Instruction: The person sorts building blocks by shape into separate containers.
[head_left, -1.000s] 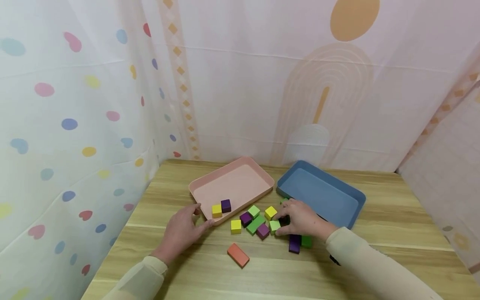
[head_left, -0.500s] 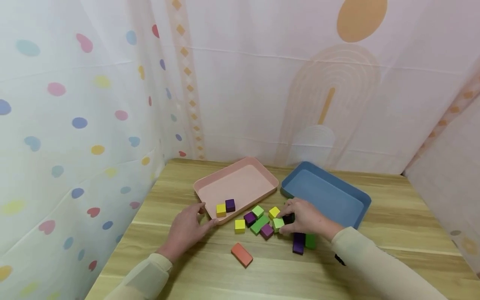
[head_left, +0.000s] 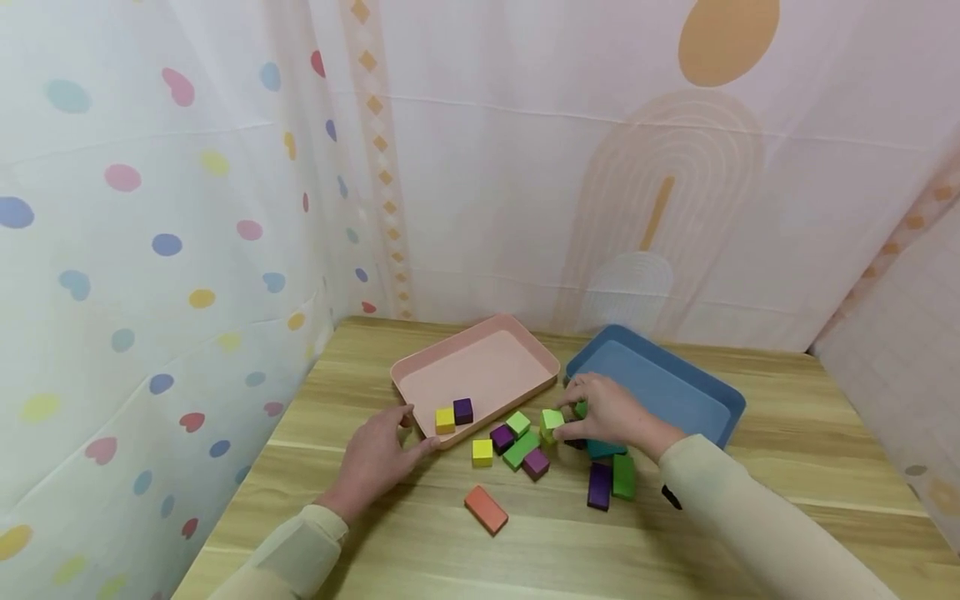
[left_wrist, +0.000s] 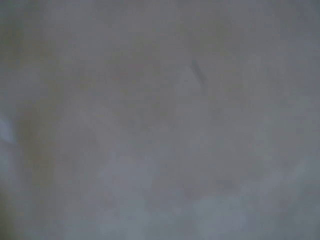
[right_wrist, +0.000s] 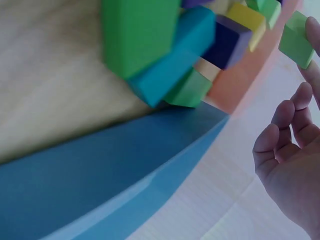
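I have the right hand [head_left: 603, 408] pinching a light green block [head_left: 552, 419], fingers just its width apart, at five o'clock on my head feed, pink tray [head_left: 491, 367] at the block's ten o'clock, and the left hand [head_left: 372, 454], thumb and finger spread, touching that tray near eight o'clock

Head view: teal block [head_left: 606, 450], partly hidden under right hand [head_left: 609, 412]; yellow block [head_left: 547, 437], mostly hidden behind light green cube [head_left: 552, 419]; blue tray [head_left: 678, 364], near side partly covered by right hand. Left sleeve [head_left: 285, 554] and right sleeve [head_left: 765, 517], cut off at bottom edge. Black item [head_left: 672, 497] beneath right sleeve, mostly hidden, unidentifiable. Left wrist view: blurred throughout. Right wrist view: right hand, cut off at right; green block [right_wrist: 140, 37], at top.
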